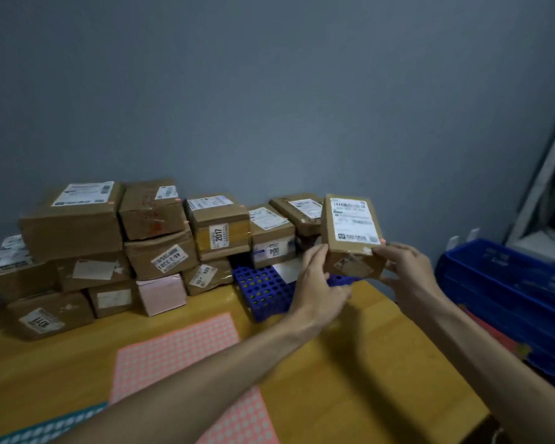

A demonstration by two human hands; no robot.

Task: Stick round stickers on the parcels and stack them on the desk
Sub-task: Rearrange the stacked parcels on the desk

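A small brown parcel (351, 235) with a white label is held above the far right of the wooden desk (366, 363), near the stack. A small orange round sticker (383, 241) sits at its label's lower right corner. My left hand (318, 283) grips its left lower edge, and my right hand (404, 270) grips its right lower corner. Several stacked brown parcels (135, 245) line the wall behind. A pink sheet of round stickers (180, 350) lies flat on the desk in front of me, partly under my left forearm.
A blue perforated rack (263, 290) lies on the desk below the held parcel. Blue plastic crates (507, 296) stand to the right, off the desk. A teal sticker sheet (45, 427) pokes in at the lower left. A pink box (162, 294) sits among the parcels.
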